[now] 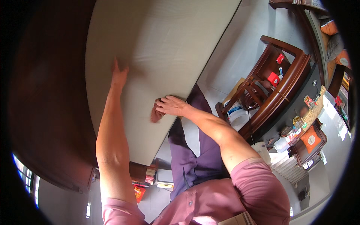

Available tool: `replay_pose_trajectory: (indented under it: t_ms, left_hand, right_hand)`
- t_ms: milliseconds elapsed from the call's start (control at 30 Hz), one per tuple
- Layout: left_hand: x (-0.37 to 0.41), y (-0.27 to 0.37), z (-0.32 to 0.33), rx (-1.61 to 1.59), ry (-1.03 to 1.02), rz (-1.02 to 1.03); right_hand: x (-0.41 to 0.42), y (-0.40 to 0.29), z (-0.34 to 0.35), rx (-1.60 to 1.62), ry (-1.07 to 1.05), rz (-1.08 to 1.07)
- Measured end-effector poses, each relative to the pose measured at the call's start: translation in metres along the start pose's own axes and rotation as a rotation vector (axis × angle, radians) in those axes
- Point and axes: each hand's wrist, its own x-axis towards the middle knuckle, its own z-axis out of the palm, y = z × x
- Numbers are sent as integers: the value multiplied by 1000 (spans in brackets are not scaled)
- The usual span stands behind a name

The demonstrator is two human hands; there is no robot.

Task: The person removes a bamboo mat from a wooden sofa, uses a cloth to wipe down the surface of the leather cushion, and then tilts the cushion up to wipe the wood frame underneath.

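My right hand [171, 106] presses a bunched brown cloth [157, 114] onto a long, smooth beige panel [166, 56] in front of me. It lies near the panel's right edge, fingers bent over the cloth, whose lower end hangs loose and is slightly blurred. Farther up and to the left, my left hand [120, 73] is at the panel with fingers spread and nothing visible in it. Motion blurs its fingertips, so I cannot tell whether they touch the surface.
A dark wooden surface [50, 92] rises along the panel's left side. To the right, across the tiled floor [216, 70], stands a dark wooden table [281, 92] with red boxes on its shelf. A white bucket [237, 114] sits beside it. An orange cushion [310, 139] lies on a chair.
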Motion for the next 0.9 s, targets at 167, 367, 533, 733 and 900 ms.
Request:
replay_pose_trajectory:
  t_ms: [167, 367, 533, 733, 900]
  left_hand:
    - [-14, -9, 10, 108, -45, -119]
    - [-1, -24, 12, 116, -132, -105]
    - [-12, -3, -11, 176, -224, -173]
    - [-9, 1, -18, 123, -271, -220]
    - [-8, -22, -11, 168, -262, -170]
  right_hand:
    - [-50, 162, -105, -275, 183, 578]
    - [-136, 350, -226, -227, 799, 1580]
    - [7, 229, -194, 2, 747, 617]
    - [65, 61, -33, 194, -36, -199]
    - [33, 207, -135, -224, 166, 489]
